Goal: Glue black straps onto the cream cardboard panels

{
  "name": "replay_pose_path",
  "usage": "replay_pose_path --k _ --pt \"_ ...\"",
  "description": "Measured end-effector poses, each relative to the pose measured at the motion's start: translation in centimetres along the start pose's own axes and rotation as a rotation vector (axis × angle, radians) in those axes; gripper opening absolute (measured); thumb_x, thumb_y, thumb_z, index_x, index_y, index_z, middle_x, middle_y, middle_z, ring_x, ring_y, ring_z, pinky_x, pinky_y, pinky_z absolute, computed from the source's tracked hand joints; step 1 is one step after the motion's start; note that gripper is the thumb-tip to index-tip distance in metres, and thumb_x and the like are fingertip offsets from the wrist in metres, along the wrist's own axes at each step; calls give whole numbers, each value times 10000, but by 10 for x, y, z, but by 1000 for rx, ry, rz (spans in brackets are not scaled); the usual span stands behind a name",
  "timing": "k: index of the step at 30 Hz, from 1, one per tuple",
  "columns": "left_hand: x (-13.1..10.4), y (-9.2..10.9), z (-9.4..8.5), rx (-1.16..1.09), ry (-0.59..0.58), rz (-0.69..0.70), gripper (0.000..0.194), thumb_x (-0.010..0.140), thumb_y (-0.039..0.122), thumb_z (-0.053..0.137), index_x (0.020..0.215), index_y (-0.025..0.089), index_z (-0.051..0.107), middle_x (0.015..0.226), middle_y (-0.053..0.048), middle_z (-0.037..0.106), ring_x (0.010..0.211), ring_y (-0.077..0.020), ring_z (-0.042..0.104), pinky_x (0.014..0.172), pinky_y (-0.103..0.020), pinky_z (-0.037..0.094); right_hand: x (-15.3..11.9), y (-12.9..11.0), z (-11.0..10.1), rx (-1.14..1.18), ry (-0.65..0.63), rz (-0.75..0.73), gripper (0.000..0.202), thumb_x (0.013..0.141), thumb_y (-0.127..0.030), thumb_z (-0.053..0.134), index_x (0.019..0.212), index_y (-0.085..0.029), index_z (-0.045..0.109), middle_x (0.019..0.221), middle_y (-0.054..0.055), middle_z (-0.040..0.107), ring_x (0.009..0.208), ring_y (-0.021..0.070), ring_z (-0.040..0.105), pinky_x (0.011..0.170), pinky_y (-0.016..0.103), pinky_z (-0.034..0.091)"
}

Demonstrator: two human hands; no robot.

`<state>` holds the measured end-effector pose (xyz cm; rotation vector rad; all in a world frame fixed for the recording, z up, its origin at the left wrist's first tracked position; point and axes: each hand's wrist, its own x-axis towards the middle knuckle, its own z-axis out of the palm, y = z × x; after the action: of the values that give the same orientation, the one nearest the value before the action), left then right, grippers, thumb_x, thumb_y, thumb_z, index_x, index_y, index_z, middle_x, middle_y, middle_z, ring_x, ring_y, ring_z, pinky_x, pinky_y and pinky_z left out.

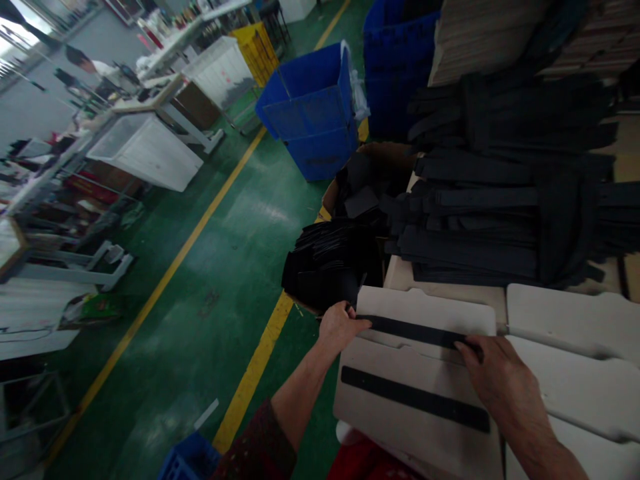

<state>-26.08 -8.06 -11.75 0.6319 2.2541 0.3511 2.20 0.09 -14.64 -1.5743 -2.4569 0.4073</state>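
Observation:
A long black strip (413, 329) lies along a pale flat panel (430, 303) in front of me. My left hand (341, 328) pinches its left end between thumb and fingers. At the other end, my right hand (495, 365) grips the strip with thumb and fingertips. Nearer to me, a second pale panel (370, 407) bears another black strip (415, 398), which neither hand touches. Past the panels, bundles of dark strips (475, 247) are heaped on the table.
More pale panels (575, 320) lie to the right. Boxes of black pieces (335, 260) stand on the floor beyond my left hand. Blue bins (310, 100) are farther off. Across the green floor (210, 280), a person (95, 67) sits at a workbench.

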Motion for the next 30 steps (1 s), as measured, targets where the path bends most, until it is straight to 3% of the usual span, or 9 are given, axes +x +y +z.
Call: replay_pose_path --k 9,14,18,30 --pt "6 -7 7 -113 -7 -67 462 503 344 869 700 226 469 612 74 523 578 -116 480 555 -244 321 -1 1 1 -6 -2 -11 433 988 -495 332 917 -179 620 884 98 618 769 230 614 608 334 478" --pt "8 -7 12 -312 -33 -117 624 444 333 918 915 189 536 806 10 646 734 -149 600 607 -235 422 0 1 1 -4 6 -13 430 993 -494 335 914 -179 617 889 94 615 774 223 617 600 321 472" --pt "11 -4 16 -513 -136 -140 675 465 219 906 1056 143 590 892 -53 726 769 -190 677 640 -265 512 0 1 1 -15 19 -21 415 992 -483 349 916 -177 618 883 89 615 754 216 613 592 317 470" --pt "19 -6 24 -755 -206 -197 595 364 146 925 913 95 702 743 -83 740 626 -235 688 568 -326 546 0 2 1 15 7 -8 386 987 -478 371 928 -182 611 886 86 616 769 218 611 615 328 478"
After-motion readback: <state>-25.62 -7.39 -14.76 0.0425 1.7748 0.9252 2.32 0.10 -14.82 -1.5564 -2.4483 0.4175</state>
